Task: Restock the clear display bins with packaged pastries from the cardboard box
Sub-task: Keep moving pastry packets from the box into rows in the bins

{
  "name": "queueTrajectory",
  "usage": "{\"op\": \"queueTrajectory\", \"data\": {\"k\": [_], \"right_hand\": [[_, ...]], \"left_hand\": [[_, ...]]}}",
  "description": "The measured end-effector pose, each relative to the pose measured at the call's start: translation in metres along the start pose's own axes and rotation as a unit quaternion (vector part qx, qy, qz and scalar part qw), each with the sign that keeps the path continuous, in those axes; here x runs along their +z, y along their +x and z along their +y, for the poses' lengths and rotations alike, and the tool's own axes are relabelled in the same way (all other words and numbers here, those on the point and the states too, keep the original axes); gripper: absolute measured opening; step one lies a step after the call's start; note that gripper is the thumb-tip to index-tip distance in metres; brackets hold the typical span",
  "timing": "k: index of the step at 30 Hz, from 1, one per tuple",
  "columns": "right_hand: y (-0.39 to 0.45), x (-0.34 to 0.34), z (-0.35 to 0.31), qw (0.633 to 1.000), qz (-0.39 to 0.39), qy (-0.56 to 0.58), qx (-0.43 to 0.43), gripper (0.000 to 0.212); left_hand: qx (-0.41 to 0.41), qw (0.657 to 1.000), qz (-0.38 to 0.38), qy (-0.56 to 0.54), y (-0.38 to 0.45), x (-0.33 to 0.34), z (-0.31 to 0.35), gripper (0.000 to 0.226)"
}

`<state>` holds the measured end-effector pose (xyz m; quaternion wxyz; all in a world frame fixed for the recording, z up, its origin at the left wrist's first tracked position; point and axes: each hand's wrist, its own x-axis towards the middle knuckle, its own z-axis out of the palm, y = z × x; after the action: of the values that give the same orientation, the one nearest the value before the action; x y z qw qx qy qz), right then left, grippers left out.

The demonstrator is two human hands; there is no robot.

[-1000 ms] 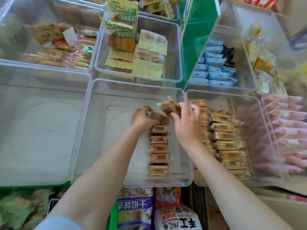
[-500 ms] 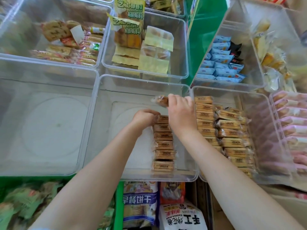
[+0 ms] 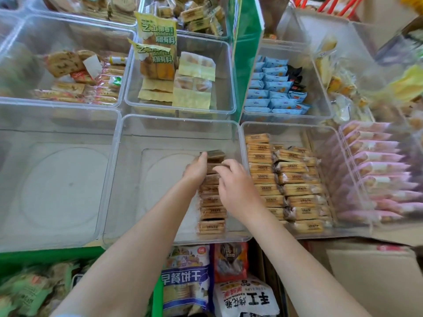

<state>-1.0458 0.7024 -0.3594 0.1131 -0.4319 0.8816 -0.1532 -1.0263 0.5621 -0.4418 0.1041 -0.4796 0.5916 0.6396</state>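
The middle clear bin point(image 3: 160, 133) holds one row of brown packaged pastries point(image 3: 211, 212) along its right side. My left hand point(image 3: 195, 170) is at the left of the row's far end, gripping a packet there, its thumb against the farthest packets point(image 3: 215, 154). My right hand point(image 3: 238, 187) lies over the row from the right with its fingers resting across the tops of the packets; it holds nothing that I can see. The cardboard box point(image 3: 377, 282) is at the lower right, below the bins.
The bin on the right point(image 3: 288, 126) is packed with the same pastries point(image 3: 295, 181). An empty clear bin point(image 3: 57, 179) sits on the left. Pink packets point(image 3: 377, 170), blue packets point(image 3: 274, 88) and yellow packs point(image 3: 192, 88) fill other bins. Snack bags point(image 3: 185, 277) lie below.
My right hand lowered the pastry it held onto the far end of the row and let it go. My left hand stayed at the row's far end.
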Motion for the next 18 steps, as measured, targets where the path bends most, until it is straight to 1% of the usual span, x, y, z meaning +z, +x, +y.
{"op": "queueTrajectory", "data": {"k": [2,4,5,7,8,9,10,11,13,15,16,17,18], "right_hand": [[-0.039,-0.015,0.005,0.997,0.060,0.056,0.000,0.030],[-0.074,-0.034,0.016,0.989,0.102,0.103,0.019,0.025],[-0.089,-0.045,0.023,0.985,0.116,0.123,0.038,0.023],[-0.117,-0.070,0.041,0.974,0.148,0.149,0.083,0.022],[-0.131,-0.084,0.051,0.967,0.169,0.156,0.108,0.021],[-0.144,-0.098,0.061,0.959,0.192,0.162,0.134,0.022],[-0.157,-0.112,0.072,0.949,0.213,0.168,0.160,0.022],[-0.171,-0.126,0.085,0.938,0.234,0.174,0.188,0.022],[-0.198,-0.150,0.111,0.918,0.269,0.172,0.234,0.022],[-0.224,-0.167,0.139,0.904,0.291,0.163,0.266,0.022],[-0.236,-0.173,0.153,0.898,0.289,0.167,0.288,0.022],[-0.249,-0.177,0.166,0.891,0.275,0.175,0.317,0.022],[-0.262,-0.181,0.180,0.883,0.258,0.183,0.347,0.022]], "left_hand": [[0.004,0.999,0.029,0.023,0.000,0.003,0.000,0.078],[0.037,0.993,0.079,0.079,-0.026,0.009,0.012,0.066],[0.069,0.985,0.112,0.109,-0.043,0.015,0.018,0.060],[0.168,0.960,0.181,0.132,-0.082,0.034,0.026,0.049],[0.227,0.944,0.203,0.125,-0.106,0.049,0.028,0.042],[0.285,0.929,0.208,0.114,-0.132,0.066,0.031,0.035],[0.332,0.918,0.189,0.105,-0.158,0.085,0.033,0.026],[0.359,0.915,0.149,0.105,-0.181,0.107,0.034,0.018],[0.360,0.923,0.040,0.128,-0.216,0.153,0.033,0.014],[0.338,0.925,-0.043,0.169,-0.232,0.201,0.027,0.013],[0.328,0.922,-0.071,0.192,-0.240,0.225,0.026,0.015],[0.316,0.920,-0.097,0.212,-0.246,0.247,0.024,0.024],[0.301,0.919,-0.122,0.223,-0.251,0.267,0.021,0.038]]}}
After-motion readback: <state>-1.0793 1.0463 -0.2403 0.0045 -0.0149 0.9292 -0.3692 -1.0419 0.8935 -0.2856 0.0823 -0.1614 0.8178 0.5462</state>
